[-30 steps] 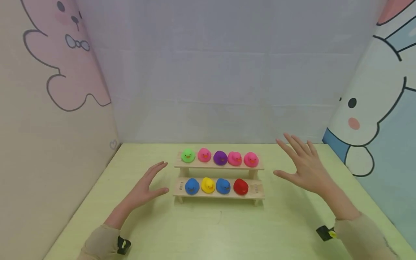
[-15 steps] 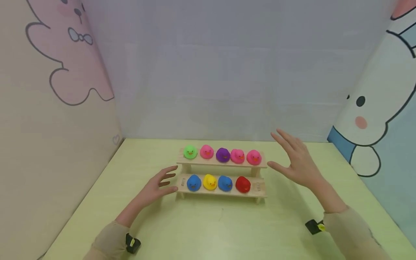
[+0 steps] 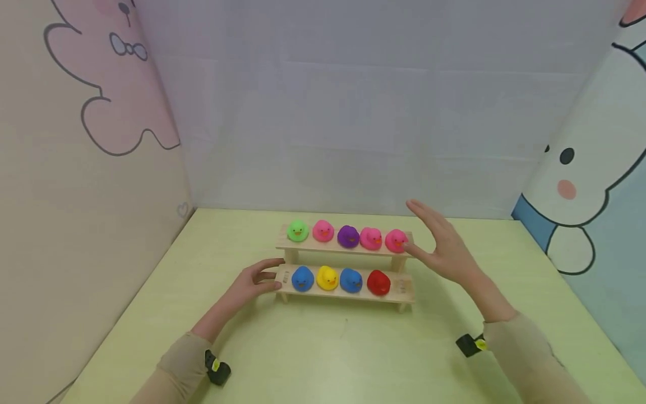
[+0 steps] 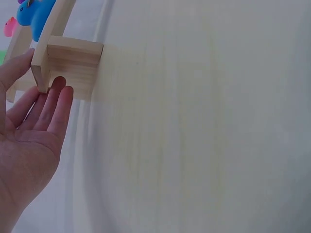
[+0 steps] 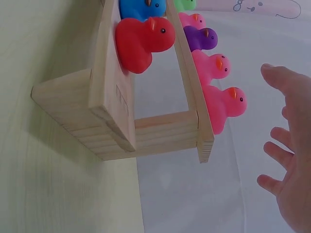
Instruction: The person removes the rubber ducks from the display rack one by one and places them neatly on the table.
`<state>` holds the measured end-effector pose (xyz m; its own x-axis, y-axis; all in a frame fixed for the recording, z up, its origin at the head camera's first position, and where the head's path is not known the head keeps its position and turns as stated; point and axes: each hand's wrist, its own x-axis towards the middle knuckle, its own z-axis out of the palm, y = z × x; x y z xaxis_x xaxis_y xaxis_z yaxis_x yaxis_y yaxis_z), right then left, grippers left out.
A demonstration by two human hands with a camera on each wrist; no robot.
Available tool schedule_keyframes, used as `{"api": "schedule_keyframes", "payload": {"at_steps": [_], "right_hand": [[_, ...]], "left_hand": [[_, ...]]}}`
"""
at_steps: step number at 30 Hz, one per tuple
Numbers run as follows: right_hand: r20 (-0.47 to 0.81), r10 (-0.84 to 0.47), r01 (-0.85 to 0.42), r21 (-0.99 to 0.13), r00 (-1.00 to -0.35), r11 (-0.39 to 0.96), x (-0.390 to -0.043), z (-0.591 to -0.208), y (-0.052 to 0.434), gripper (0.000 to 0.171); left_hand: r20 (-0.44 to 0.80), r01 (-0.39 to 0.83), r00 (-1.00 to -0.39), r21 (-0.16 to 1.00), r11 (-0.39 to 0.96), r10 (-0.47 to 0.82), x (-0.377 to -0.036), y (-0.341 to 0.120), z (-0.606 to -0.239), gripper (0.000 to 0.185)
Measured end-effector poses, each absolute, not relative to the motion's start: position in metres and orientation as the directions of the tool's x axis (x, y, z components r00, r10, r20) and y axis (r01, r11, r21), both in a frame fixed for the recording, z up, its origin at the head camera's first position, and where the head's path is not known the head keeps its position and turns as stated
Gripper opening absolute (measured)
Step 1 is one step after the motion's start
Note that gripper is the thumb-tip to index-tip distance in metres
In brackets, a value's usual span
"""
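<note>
A: Item, left hand (image 3: 250, 283): fingers straight and relaxed, tips touching the near end of the wooden stand (image 3: 345, 272) at its lower shelf; nothing gripped. Item, right hand (image 3: 446, 252): spread wide, holding nothing, its thumb close by the stand's other end at the upper shelf, just beside the outermost pink duck (image 3: 396, 240). Whether it touches cannot be told.

B: Risks?

A: Probably a tip or skid. The stand lies between the two hands and the ducks appear to sit loose on the shelves; an uneven push from one end would likely spill them. The red duck (image 3: 378, 282), nearest the right hand on the lower shelf, seems most exposed.

B: Differences between views?

A: The left wrist view shows the fingertips (image 4: 58, 85) against the stand's end block (image 4: 70, 68), unclear from the head view. The right wrist view shows a clear gap between the right hand's fingers (image 5: 278, 151) and the stand. Only the head view shows both rows, nine ducks in all.
</note>
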<state>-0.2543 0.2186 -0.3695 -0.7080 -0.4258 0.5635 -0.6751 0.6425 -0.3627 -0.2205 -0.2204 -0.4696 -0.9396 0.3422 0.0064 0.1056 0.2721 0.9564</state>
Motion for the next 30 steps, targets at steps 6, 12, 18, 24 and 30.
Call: {"api": "schedule_keyframes", "payload": {"at_steps": [6, 12, 18, 24, 30], "right_hand": [[0.6, -0.402, -0.695, -0.401, -0.692, 0.597, -0.259, -0.376, 0.211, 0.077], [0.605, -0.385, -0.693, -0.433, -0.697, 0.576, -0.26, -0.381, 0.208, 0.073], [0.587, -0.393, -0.691, -0.463, -0.708, 0.555, -0.262, -0.388, 0.206, 0.072], [0.556, -0.393, -0.674, -0.509, -0.732, 0.535, -0.263, -0.396, 0.207, 0.069], [0.54, -0.362, -0.645, -0.556, -0.76, 0.525, -0.261, -0.402, 0.208, 0.06]], "left_hand": [[-0.012, 0.059, -0.937, 0.98, 0.191, 0.349, -0.22, -0.221, -0.476, 0.065], [0.002, 0.077, -0.927, 0.98, 0.185, 0.374, -0.216, -0.221, -0.48, 0.068], [-0.005, 0.044, -0.937, 0.99, 0.133, 0.348, -0.214, -0.222, -0.487, 0.066], [-0.018, 0.012, -0.944, 0.996, 0.089, 0.33, -0.214, -0.222, -0.494, 0.064], [-0.018, 0.005, -0.947, 0.997, 0.073, 0.322, -0.215, -0.22, -0.496, 0.063]]}}
